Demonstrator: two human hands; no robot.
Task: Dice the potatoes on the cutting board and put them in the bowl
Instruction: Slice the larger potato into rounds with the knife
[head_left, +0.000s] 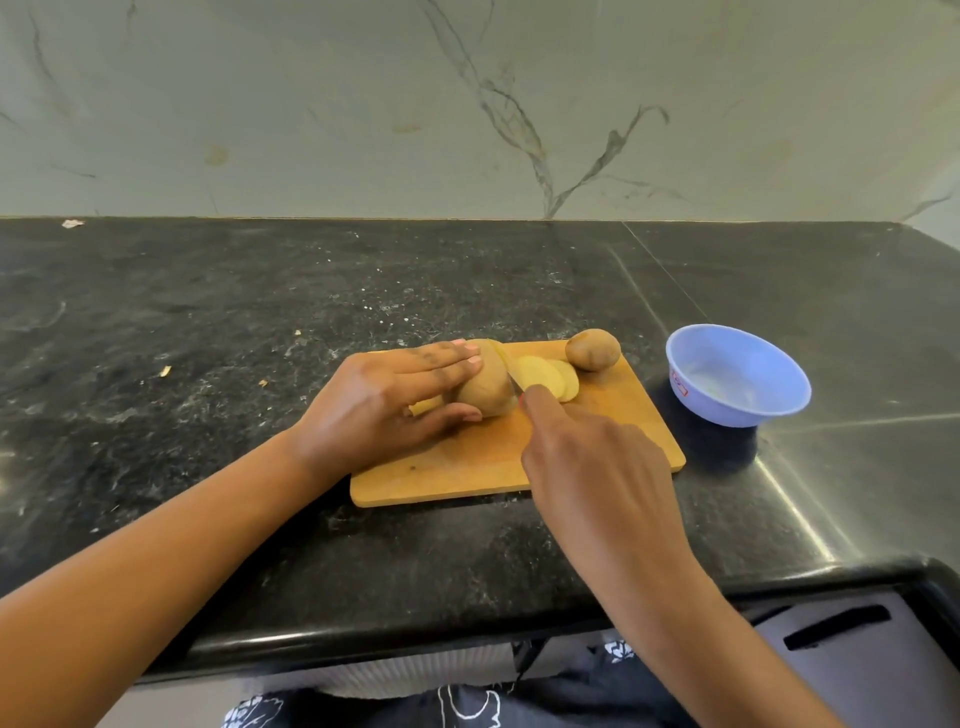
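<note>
A pale marble wall (311, 104) with grey veins fills the top of the view. Below it, a black speckled stone worktop (208, 312) runs from side to side, with a few small crumbs on its left part.

Two bare forearms reach in from the bottom edge towards a wooden cutting board (613, 431), which lies flat on the worktop right of centre.

The left hand (374, 410) rests on the left part of the board. Its grip is grasping a half-sliced potato (485, 387), with the fingers laid over the top and the thumb against the near side.

The right hand (592, 467) is over the near right part of the board. Its grip is clenched around a knife (514, 383). The handle is hidden inside the hand, and the forefinger points along the top of the blade.

A light blue plastic bowl (727, 410) stands on the worktop just right of the board, apart from it. Nothing in it can be made out.

A whole potato (593, 349), brown-skinned, sits at the board's far right corner.

A few pale yellow round slices (545, 376) lie overlapping on the board between the two potatoes.

Only a short piece of the knife blade shows, set against the cut face of the held potato.
</note>
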